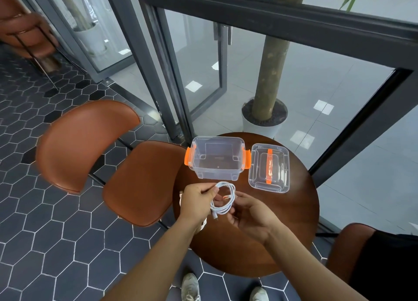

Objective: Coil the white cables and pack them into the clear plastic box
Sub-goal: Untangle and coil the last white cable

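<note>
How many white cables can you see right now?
2. One coiled cable is pinched in the left hand above the table. A second cable lies on the table under that wrist, mostly hidden; more may be underneath.

two cables, one box, one lid

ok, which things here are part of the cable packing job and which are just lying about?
Job: white cable, coiled, gripped by the left hand, right hand open beside it; clear box, open; lid beside it on the table.
Lying about: brown chairs; potted tree.
</note>
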The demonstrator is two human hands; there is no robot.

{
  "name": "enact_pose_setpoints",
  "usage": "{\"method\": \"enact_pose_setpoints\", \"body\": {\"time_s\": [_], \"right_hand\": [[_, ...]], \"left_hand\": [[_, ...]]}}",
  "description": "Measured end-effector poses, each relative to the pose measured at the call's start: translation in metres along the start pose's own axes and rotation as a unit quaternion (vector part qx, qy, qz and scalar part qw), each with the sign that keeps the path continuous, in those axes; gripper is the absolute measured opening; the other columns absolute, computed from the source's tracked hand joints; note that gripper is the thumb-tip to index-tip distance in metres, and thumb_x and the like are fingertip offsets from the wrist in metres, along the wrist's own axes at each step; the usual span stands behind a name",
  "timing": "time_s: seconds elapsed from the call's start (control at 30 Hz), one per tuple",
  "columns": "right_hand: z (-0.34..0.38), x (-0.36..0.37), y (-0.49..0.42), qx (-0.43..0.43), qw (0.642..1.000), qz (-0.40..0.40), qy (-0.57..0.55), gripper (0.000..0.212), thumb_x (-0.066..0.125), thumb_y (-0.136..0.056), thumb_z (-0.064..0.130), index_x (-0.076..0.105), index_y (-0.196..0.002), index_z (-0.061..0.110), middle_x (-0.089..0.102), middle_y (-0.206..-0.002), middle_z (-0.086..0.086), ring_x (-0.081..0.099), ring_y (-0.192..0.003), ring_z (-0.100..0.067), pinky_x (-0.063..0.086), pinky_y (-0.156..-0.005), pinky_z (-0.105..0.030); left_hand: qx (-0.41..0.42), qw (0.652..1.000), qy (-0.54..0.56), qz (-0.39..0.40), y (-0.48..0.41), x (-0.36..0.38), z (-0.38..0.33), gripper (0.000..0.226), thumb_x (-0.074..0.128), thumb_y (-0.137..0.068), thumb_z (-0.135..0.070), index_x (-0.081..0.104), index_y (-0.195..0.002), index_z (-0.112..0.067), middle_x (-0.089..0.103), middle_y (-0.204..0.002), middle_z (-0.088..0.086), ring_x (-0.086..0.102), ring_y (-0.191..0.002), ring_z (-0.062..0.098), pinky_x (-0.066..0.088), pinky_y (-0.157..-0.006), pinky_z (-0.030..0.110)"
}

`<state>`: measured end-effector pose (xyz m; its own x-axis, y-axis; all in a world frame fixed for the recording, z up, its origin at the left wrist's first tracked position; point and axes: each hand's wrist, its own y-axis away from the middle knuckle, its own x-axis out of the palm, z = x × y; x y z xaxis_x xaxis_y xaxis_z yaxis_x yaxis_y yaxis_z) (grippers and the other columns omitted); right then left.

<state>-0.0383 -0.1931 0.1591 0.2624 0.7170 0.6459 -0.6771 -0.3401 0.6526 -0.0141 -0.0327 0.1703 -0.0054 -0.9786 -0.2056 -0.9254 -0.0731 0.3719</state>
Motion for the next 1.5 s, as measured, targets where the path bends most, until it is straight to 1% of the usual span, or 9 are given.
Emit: {"method": "enact_pose_setpoints", "body": {"time_s": [0.17,0.23,0.3,0.37,0.47,0.57,0.77,1.37,1.5], "right_hand": [[-0.004,0.006,0.008,-0.013,0.999,0.032,-0.031,0.024,0.056,-0.09,0.02,0.074,-0.1,0.008,0.072,-0.102,-0.015,0.067,-0.089,-0.025,0.049,-0.091,-0.042],[-0.004,0.012,0.01,-0.052,0.998,0.015,0.018,0.021,0.06,-0.095,0.022,0.072,-0.103,0.006,0.074,-0.097,-0.015,0.07,-0.083,-0.024,0.055,-0.081,-0.037],[-0.004,0.015,0.007,-0.097,0.992,-0.013,0.073,0.019,0.065,-0.091,0.004,0.065,-0.11,-0.002,0.074,-0.095,-0.022,0.074,-0.08,-0.025,0.058,-0.064,-0.031],[0.0,0.012,0.005,-0.1,0.989,-0.016,0.109,0.032,0.062,-0.084,-0.011,0.058,-0.117,-0.012,0.071,-0.102,-0.029,0.075,-0.088,-0.032,0.058,-0.062,-0.03],[0.01,0.007,0.005,-0.068,0.985,0.028,0.155,0.046,0.063,-0.074,-0.005,0.057,-0.119,-0.014,0.067,-0.118,-0.031,0.07,-0.106,-0.039,0.061,-0.081,-0.039],[0.014,0.002,0.003,-0.041,0.977,0.034,0.205,0.044,0.064,-0.067,0.007,0.061,-0.11,-0.001,0.063,-0.127,-0.031,0.063,-0.119,-0.043,0.05,-0.104,-0.05],[0.012,0.005,0.004,-0.07,0.976,0.015,0.204,0.044,0.057,-0.082,-0.007,0.054,-0.125,-0.012,0.065,-0.123,-0.031,0.065,-0.111,-0.045,0.052,-0.101,-0.053],[0.013,0.004,0.011,-0.105,0.947,-0.057,0.299,0.007,0.064,-0.088,-0.001,0.064,-0.095,-0.001,0.075,-0.097,-0.026,0.074,-0.089,-0.037,0.061,-0.083,-0.042],[0.006,0.001,0.009,-0.121,0.949,-0.076,0.281,0.018,0.065,-0.089,-0.005,0.063,-0.107,-0.007,0.074,-0.1,-0.028,0.074,-0.093,-0.042,0.06,-0.088,-0.05]], "left_hand": [[0.039,0.996,-0.077,-0.022,-0.001,0.002,-0.001,0.016,0.066,-0.095,-0.014,0.081,-0.102,-0.017,0.078,-0.078,-0.003,0.074,-0.071,0.018,0.063,-0.071,0.043],[0.058,0.992,-0.112,-0.028,0.0,0.004,-0.001,0.016,0.068,-0.094,-0.019,0.08,-0.103,-0.02,0.078,-0.082,-0.007,0.073,-0.073,0.014,0.062,-0.074,0.038],[0.068,0.989,-0.128,-0.034,0.0,0.005,-0.001,0.016,0.067,-0.094,-0.019,0.08,-0.104,-0.02,0.078,-0.083,-0.007,0.073,-0.078,0.012,0.061,-0.076,0.032],[0.068,0.991,-0.116,-0.026,-0.003,0.005,0.0,0.017,0.066,-0.094,-0.016,0.08,-0.104,-0.019,0.078,-0.083,-0.005,0.073,-0.08,0.014,0.062,-0.077,0.034],[0.045,0.997,-0.062,-0.006,-0.002,0.004,0.0,0.018,0.064,-0.095,-0.008,0.08,-0.1,-0.015,0.078,-0.081,-0.001,0.075,-0.079,0.021,0.063,-0.078,0.039],[0.011,1.0,-0.006,-0.001,-0.003,0.002,-0.001,0.018,0.064,-0.094,-0.005,0.079,-0.102,-0.012,0.078,-0.082,0.004,0.075,-0.081,0.025,0.062,-0.083,0.044],[-0.02,0.999,0.032,0.013,-0.003,0.002,-0.005,0.019,0.069,-0.093,-0.011,0.076,-0.11,-0.015,0.078,-0.097,0.007,0.075,-0.093,0.028,0.06,-0.088,0.05],[-0.089,0.994,0.068,0.008,0.003,0.008,-0.003,0.015,0.067,-0.093,-0.008,0.076,-0.105,-0.012,0.078,-0.097,0.012,0.076,-0.092,0.032,0.06,-0.086,0.053],[-0.072,0.996,0.045,0.013,0.005,0.008,-0.007,0.016,0.065,-0.095,-0.008,0.073,-0.108,-0.01,0.079,-0.087,0.01,0.077,-0.085,0.027,0.061,-0.086,0.051]]}}
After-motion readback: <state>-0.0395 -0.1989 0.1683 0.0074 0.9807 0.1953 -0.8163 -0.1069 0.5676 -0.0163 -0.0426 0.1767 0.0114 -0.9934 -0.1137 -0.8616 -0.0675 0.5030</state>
